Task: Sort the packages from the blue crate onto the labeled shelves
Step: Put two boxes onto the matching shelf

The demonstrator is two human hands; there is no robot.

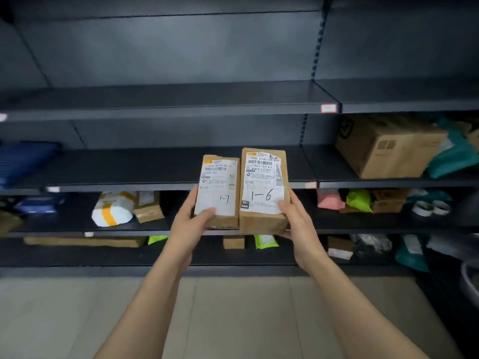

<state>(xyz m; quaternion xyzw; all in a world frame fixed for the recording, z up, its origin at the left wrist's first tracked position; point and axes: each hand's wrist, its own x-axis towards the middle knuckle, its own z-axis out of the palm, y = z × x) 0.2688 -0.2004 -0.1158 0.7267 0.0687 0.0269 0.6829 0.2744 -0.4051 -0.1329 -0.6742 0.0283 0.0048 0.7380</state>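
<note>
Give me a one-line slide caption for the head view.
Left hand holds the box marked 1-7, right hand the box marked 1-6, before dark shelves.

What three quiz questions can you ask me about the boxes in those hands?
1. True or false: the left hand holds the box marked 1-7.
2. Which box looks taller in the picture? A) the box marked 1-7 B) the box marked 1-6
3. How many boxes does the right hand hold?

Key: 1 true; 2 B; 3 one.
</note>
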